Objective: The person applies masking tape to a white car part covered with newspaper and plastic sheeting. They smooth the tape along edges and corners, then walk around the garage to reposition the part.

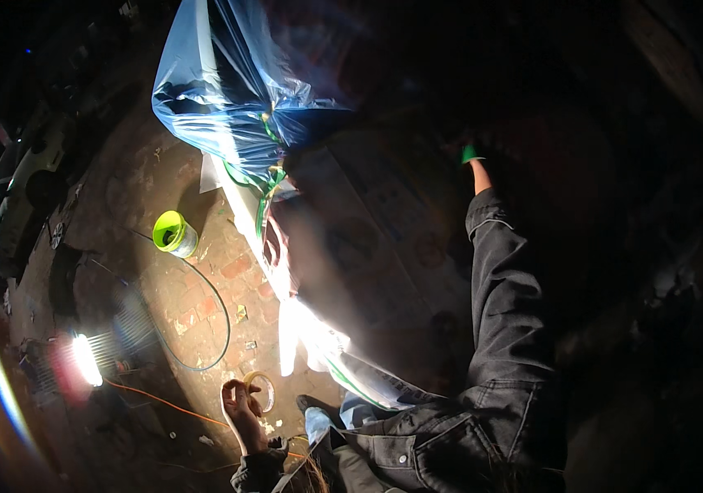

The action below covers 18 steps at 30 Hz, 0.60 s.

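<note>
My left hand (240,415), low in the view and left of my body, is closed on a roll of tape (267,394). The roll is a pale yellowish ring and stands out beside my fingers. My right arm reaches far forward into shadow. Something bright green wraps or covers part of my right hand (473,154), and its fingers are lost in the dark. Beneath that arm lies a broad dark surface (384,222) with paper-like sheets on it. Along its left edge hang a blue plastic sheet (236,123), green tape (265,205) and white sheeting (306,329).
A yellow-green bucket (172,234) stands on the brick floor (240,267) at left, with a black hose (226,316) curving past it. Farther left a bright lamp (86,360) shines, and an orange cord (166,401) runs from it towards my feet. Deep shadow covers the right side.
</note>
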Available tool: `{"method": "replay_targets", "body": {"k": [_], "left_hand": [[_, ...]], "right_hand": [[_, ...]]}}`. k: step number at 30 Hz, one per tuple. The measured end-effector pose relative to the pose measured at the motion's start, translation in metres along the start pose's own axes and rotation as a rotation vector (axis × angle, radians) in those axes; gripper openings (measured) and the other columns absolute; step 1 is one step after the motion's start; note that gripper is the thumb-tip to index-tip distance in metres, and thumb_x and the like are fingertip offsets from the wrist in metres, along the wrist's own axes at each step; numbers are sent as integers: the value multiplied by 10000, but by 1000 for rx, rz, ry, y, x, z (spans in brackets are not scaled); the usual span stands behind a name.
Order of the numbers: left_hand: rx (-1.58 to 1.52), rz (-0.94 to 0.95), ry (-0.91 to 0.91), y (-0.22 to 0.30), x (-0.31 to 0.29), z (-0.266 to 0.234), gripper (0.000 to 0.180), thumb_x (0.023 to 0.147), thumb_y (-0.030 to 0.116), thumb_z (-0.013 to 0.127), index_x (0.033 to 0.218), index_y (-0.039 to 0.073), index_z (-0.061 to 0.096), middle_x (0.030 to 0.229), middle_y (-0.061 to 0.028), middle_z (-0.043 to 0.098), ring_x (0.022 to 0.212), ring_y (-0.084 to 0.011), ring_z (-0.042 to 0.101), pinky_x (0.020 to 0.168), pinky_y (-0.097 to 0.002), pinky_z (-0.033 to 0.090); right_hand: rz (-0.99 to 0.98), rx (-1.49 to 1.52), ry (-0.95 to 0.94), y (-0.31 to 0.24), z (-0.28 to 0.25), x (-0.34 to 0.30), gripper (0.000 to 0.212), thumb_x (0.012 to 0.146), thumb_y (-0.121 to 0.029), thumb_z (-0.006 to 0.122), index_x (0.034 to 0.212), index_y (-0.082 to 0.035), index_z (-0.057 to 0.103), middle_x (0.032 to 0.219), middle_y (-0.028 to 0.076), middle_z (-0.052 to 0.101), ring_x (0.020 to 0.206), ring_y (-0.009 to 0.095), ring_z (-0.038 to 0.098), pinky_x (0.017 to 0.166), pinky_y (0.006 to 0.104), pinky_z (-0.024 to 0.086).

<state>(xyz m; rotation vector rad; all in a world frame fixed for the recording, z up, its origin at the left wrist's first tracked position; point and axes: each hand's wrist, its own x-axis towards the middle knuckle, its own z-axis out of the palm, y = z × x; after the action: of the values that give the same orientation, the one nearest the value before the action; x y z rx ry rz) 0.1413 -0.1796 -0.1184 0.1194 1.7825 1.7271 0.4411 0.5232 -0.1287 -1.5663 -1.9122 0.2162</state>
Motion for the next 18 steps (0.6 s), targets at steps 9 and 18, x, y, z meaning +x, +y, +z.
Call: {"method": "replay_targets", "body": {"k": [9, 18], "left_hand": [[4, -55, 39, 2, 1, -7, 86, 1018, 174, 518, 1018, 88, 523, 771, -68, 637, 441, -37, 347, 410, -206, 248], [-46, -40, -12, 7, 7, 3, 76, 1001, 170, 536, 1019, 99, 557, 777, -45, 643, 467, -25, 341, 425, -201, 225]], "right_hand": [[-163, -250, -23, -22, -26, -21, 512, 900, -326, 615, 1302, -52, 456, 1368, 141, 422, 1268, 286, 391, 1049, 418, 357], [-499, -409, -429, -30, -9, -68, 553, 992, -352, 505, 1444, -49, 406, 1531, 170, 338, 1420, 331, 306, 1156, 443, 293]]}}
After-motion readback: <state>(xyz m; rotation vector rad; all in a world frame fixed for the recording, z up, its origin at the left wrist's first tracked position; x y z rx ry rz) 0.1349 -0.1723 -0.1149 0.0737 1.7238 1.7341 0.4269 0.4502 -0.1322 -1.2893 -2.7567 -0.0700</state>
